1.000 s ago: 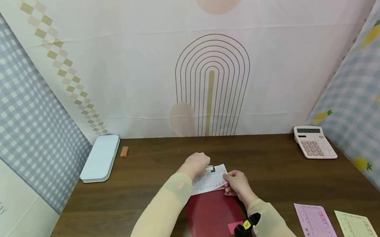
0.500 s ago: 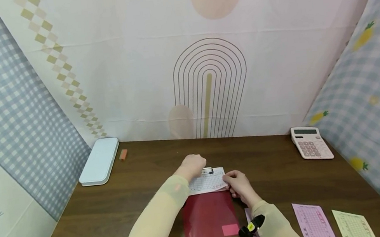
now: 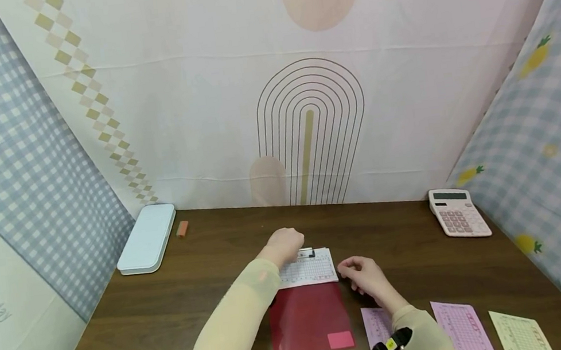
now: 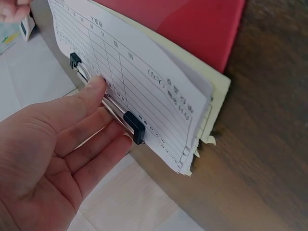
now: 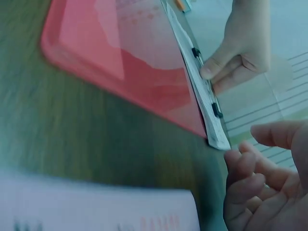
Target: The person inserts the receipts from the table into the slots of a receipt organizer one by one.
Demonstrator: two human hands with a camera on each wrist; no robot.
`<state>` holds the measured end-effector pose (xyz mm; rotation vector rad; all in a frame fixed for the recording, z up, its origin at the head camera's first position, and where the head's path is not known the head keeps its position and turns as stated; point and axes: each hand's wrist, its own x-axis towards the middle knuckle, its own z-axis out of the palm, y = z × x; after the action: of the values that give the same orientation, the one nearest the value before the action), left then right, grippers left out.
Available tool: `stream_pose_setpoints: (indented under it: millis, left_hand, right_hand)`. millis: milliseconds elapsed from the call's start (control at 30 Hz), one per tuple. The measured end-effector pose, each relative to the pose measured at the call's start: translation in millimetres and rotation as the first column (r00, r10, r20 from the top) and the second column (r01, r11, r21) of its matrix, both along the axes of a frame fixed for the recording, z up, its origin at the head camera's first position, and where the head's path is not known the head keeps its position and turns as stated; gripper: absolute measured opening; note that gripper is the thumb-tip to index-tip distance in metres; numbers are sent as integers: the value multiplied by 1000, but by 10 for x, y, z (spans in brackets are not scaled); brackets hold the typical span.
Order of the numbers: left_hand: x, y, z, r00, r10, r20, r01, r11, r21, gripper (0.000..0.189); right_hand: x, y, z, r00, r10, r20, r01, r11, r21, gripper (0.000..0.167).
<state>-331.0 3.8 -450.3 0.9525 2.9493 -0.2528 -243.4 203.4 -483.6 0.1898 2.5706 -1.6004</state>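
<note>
The left hand [image 3: 284,246] holds the metal clip [image 4: 134,127] at the top of a red clipboard [image 3: 307,319]. Its thumb presses the clip's front, with the other fingers behind. Under the clip is a stack of printed slips [image 3: 317,270]. White is on top, and a yellowish slip [image 4: 219,91] with a torn edge shows below. Just right of the stack, the right hand [image 3: 367,277] is apart from the paper. In the right wrist view its fingers [image 5: 240,168] are loosely bent and hold nothing. A pink label [image 3: 341,339] marks the clipboard's lower right corner.
Two purple slips [image 3: 464,327] [image 3: 378,325] and a yellow slip [image 3: 522,332] lie at front right, one purple slip partly under the right forearm. A calculator [image 3: 458,212] stands back right. A white case [image 3: 147,239] and an orange-brown block [image 3: 182,228] are back left.
The right hand has let go of the slips' right edge and moved a little right. The top slip now lies flatter. The left hand stays on the clip.
</note>
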Motion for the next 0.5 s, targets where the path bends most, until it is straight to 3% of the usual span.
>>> stream_pose_setpoints:
  millis: [233, 500]
  left_hand:
    - [-19, 10, -4, 1000, 11, 22, -11, 1000, 7, 6]
    - [-32, 1, 7, 999, 19, 36, -20, 1000, 11, 6]
  right_hand:
    - [120, 239, 80, 990, 137, -42, -135, 990, 36, 28]
    - [332, 488, 87, 984, 174, -38, -167, 975, 148, 29]
